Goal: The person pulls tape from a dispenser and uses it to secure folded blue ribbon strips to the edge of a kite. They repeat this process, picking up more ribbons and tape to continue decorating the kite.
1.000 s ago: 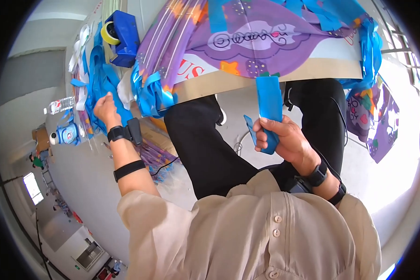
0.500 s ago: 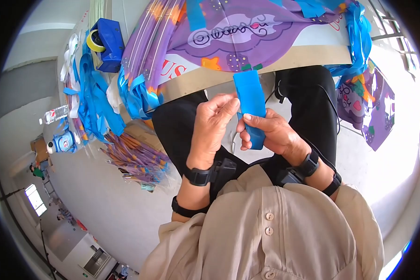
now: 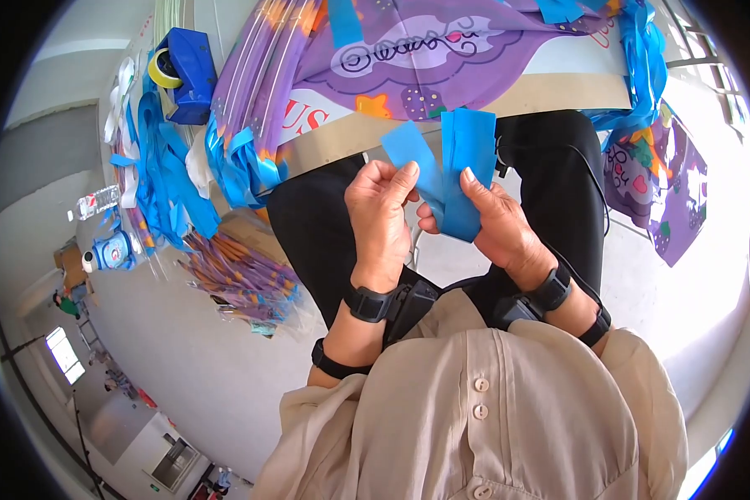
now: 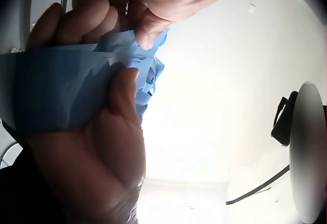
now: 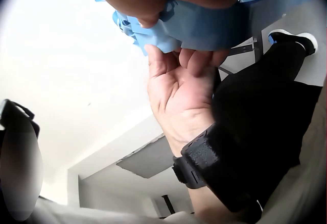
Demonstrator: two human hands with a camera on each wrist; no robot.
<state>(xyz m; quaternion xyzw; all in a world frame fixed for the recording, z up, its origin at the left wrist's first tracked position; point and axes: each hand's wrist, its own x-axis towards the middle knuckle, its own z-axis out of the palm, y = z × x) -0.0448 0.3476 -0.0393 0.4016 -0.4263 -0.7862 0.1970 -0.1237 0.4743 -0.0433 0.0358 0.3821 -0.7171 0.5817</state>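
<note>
A blue ribbon [image 3: 469,154] is folded into a flat bundle in front of my lap. My right hand [image 3: 508,225] holds the bundle, thumb across its face and fingers behind. A single end of the ribbon fans out to the left, pinched between the thumb and fingers of my left hand [image 3: 381,221]. In the left wrist view the ribbon [image 4: 66,91] curves round in a wide loop, my right thumb lying on it. Seen from the right wrist, the fingers of my left hand [image 5: 181,96] are at the ribbon's lower edge.
Ahead is a table edge [image 3: 550,96] with purple printed sheets [image 3: 425,58] and hanging blue ribbons [image 3: 644,71]. A blue tape dispenser [image 3: 193,75] stands at the left, near more ribbons [image 3: 162,167]. On the floor lies a pile of purple packages [image 3: 242,283].
My left hand has come from the hanging ribbons at the left to the folded ribbon beside my right hand. One ribbon end now spreads leftward from the bundle.
</note>
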